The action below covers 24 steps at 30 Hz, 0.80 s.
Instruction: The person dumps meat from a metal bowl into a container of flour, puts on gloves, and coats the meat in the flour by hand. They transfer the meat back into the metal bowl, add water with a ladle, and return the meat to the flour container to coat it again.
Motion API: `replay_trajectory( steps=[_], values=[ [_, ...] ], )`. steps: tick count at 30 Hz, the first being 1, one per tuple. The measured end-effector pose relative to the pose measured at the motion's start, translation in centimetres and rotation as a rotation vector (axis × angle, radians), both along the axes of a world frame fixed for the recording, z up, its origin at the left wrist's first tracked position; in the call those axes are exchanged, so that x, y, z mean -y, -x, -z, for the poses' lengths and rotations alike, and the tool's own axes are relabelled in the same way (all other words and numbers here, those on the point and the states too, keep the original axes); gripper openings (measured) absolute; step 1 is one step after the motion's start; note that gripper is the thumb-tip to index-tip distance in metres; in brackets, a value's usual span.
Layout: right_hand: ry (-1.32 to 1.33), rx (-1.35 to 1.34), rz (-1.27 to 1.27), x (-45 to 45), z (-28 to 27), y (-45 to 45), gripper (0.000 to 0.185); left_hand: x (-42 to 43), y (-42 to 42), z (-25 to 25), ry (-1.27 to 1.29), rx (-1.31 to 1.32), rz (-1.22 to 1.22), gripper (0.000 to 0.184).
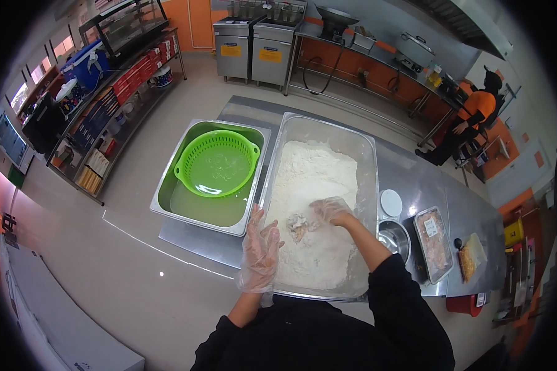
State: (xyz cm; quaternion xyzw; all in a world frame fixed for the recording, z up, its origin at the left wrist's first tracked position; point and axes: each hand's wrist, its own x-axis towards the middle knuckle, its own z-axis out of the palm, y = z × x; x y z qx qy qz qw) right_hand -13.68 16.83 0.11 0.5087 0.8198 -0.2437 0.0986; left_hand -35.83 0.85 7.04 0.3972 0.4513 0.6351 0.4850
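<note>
A large metal tray (372, 185) holds white flour (319, 167). Pieces of floured food (298, 227) lie in the flour near the middle. My right hand (330, 211), in a clear plastic glove, is in the flour just right of these pieces; its fingertips are partly hidden by flour, so I cannot make out whether it holds anything. My left hand (261, 250), gloved too, is raised over the tray's left edge with its fingers apart and nothing in it.
Left of the tray, a metal basin (167, 191) of cloudy liquid holds a green colander (252, 148). At right are a white lid (391, 203), a metal bowl (405, 241) and a food tray (435, 246). A person (478, 108) sits at the back right.
</note>
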Motion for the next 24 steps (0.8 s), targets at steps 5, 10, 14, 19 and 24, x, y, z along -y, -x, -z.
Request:
replay_trajectory(
  steps=[5,10,14,19,24],
  values=[
    [-0.221,-0.145,0.034,2.7,5.5,3.4,0.045,0.1,-0.1,0.1,-0.014,0.014,-0.028,0.047],
    [-0.184,0.066,-0.223,10.6,2.3,7.6,0.058,-0.2,0.3,2.4,-0.130,-0.182,-0.040,0.051],
    [-0.239,0.229,-0.186,7.8,1.9,7.4,0.064,-0.2,0.5,2.2,-0.133,-0.184,-0.057,0.050],
    [-0.125,0.351,-0.128,10.6,3.0,8.3,0.070,-0.1,0.2,1.5,-0.108,-0.128,-0.115,0.050],
    [-0.146,0.318,0.125,9.8,1.4,8.8,0.080,-0.3,0.1,1.4,-0.111,-0.079,-0.139,0.051]
  ],
)
